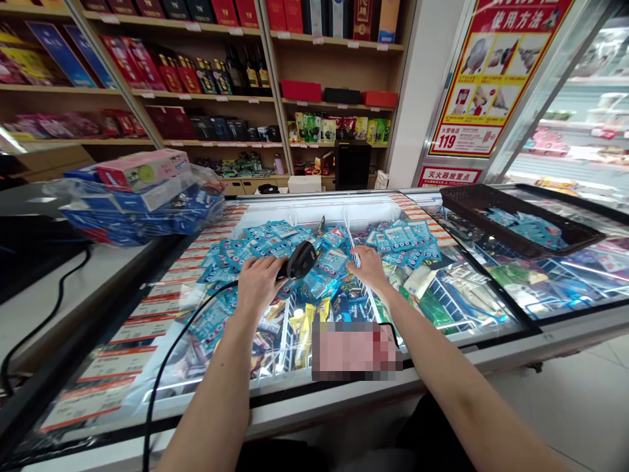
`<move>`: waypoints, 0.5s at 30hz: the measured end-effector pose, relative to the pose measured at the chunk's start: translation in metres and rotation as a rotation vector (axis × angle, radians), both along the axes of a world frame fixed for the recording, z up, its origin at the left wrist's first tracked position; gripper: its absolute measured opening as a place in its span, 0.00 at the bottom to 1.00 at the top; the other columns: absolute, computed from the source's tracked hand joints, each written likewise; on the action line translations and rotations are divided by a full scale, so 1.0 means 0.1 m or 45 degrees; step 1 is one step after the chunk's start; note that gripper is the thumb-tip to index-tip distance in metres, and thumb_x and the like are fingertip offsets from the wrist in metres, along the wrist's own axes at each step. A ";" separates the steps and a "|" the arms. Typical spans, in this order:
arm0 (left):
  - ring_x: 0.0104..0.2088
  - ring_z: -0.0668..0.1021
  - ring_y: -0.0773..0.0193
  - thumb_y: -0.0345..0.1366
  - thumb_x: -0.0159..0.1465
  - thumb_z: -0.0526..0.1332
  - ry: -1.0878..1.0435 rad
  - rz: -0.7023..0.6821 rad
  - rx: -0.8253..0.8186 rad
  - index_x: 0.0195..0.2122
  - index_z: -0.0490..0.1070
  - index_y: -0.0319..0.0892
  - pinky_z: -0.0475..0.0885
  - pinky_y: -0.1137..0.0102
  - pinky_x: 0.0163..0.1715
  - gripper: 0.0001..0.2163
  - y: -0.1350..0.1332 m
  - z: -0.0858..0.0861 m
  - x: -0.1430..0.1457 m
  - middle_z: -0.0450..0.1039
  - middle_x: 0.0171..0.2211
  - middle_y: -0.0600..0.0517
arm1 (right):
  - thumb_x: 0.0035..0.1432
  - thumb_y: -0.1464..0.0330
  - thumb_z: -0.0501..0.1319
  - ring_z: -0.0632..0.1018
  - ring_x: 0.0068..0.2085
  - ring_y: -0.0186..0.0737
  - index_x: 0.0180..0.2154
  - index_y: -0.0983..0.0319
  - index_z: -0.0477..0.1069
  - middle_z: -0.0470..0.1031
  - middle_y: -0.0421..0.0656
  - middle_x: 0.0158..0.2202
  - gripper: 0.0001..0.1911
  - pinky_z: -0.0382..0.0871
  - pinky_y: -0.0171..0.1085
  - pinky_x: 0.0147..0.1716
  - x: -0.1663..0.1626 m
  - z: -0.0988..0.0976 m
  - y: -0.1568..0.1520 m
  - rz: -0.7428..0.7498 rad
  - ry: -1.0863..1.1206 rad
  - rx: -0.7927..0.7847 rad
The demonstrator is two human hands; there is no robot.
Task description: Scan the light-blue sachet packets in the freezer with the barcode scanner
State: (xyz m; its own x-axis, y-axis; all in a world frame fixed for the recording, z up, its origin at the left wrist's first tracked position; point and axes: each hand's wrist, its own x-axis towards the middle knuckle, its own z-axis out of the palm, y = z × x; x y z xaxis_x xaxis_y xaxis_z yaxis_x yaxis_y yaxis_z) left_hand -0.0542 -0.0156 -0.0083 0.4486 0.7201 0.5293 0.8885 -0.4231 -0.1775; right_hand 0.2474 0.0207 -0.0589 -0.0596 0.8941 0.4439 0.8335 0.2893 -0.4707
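Grasping one black scanner (301, 261), the left hand (259, 282) is holding it above blue packets (270, 239), too many to count, in one freezer (295, 408). The scanner's long axis is running roughly left to right, its head pointing rightward and slightly away from the wearer. One black cable (147, 432) is trailing toward the wearer. The right hand (369, 265) is curving its fingers beside one white wire divider (369, 300); whether it is gripping anything cannot be told. One phone (358, 351), screen blurred, is lying near the front edge; one brown basket (580, 226) is resting farther right, containing more packets.
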 end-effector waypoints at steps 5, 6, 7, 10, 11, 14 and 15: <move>0.42 0.74 0.53 0.38 0.60 0.60 0.012 0.015 0.015 0.50 0.67 0.44 0.62 0.60 0.45 0.17 -0.01 0.00 0.03 0.74 0.40 0.48 | 0.62 0.61 0.53 0.67 0.53 0.49 0.50 0.66 0.68 0.71 0.51 0.48 0.20 0.61 0.45 0.53 -0.01 0.00 -0.01 -0.112 0.041 0.094; 0.42 0.74 0.53 0.38 0.60 0.60 0.012 0.016 0.015 0.50 0.67 0.44 0.62 0.60 0.45 0.16 -0.01 0.00 0.03 0.74 0.40 0.48 | 0.62 0.57 0.52 0.67 0.53 0.50 0.50 0.65 0.69 0.71 0.52 0.48 0.22 0.60 0.45 0.54 -0.03 0.02 -0.03 -0.105 0.019 0.105; 0.42 0.74 0.53 0.38 0.60 0.60 0.011 0.017 0.015 0.50 0.67 0.44 0.62 0.60 0.45 0.16 -0.01 0.00 0.04 0.74 0.39 0.47 | 0.61 0.52 0.52 0.66 0.54 0.51 0.49 0.65 0.70 0.71 0.52 0.48 0.26 0.60 0.46 0.54 -0.05 0.03 -0.06 -0.083 -0.020 0.109; 0.43 0.74 0.52 0.38 0.59 0.60 0.003 0.019 0.009 0.49 0.67 0.44 0.62 0.60 0.45 0.16 0.00 -0.01 0.07 0.74 0.39 0.47 | 0.53 0.41 0.54 0.62 0.58 0.55 0.52 0.62 0.68 0.68 0.53 0.53 0.37 0.57 0.50 0.56 -0.12 0.08 -0.13 -0.031 -0.156 0.084; 0.43 0.75 0.52 0.38 0.59 0.60 0.002 0.019 0.007 0.49 0.67 0.45 0.62 0.60 0.45 0.16 0.00 -0.02 0.08 0.74 0.39 0.47 | 0.51 0.40 0.55 0.62 0.58 0.56 0.53 0.62 0.67 0.67 0.53 0.55 0.39 0.57 0.51 0.56 -0.13 0.09 -0.14 -0.033 -0.182 0.067; 0.43 0.75 0.52 0.38 0.59 0.60 -0.004 0.015 -0.002 0.49 0.67 0.45 0.62 0.60 0.45 0.16 0.01 -0.03 0.10 0.75 0.39 0.47 | 0.50 0.44 0.58 0.62 0.58 0.55 0.54 0.62 0.67 0.66 0.52 0.56 0.38 0.57 0.49 0.56 -0.12 0.09 -0.12 -0.063 -0.182 -0.010; 0.43 0.75 0.52 0.38 0.59 0.60 -0.008 0.013 -0.004 0.49 0.68 0.45 0.62 0.60 0.45 0.16 0.01 -0.03 0.10 0.75 0.39 0.47 | 0.52 0.47 0.59 0.63 0.58 0.53 0.53 0.62 0.68 0.67 0.51 0.55 0.34 0.57 0.48 0.56 -0.10 0.09 -0.10 -0.070 -0.164 -0.034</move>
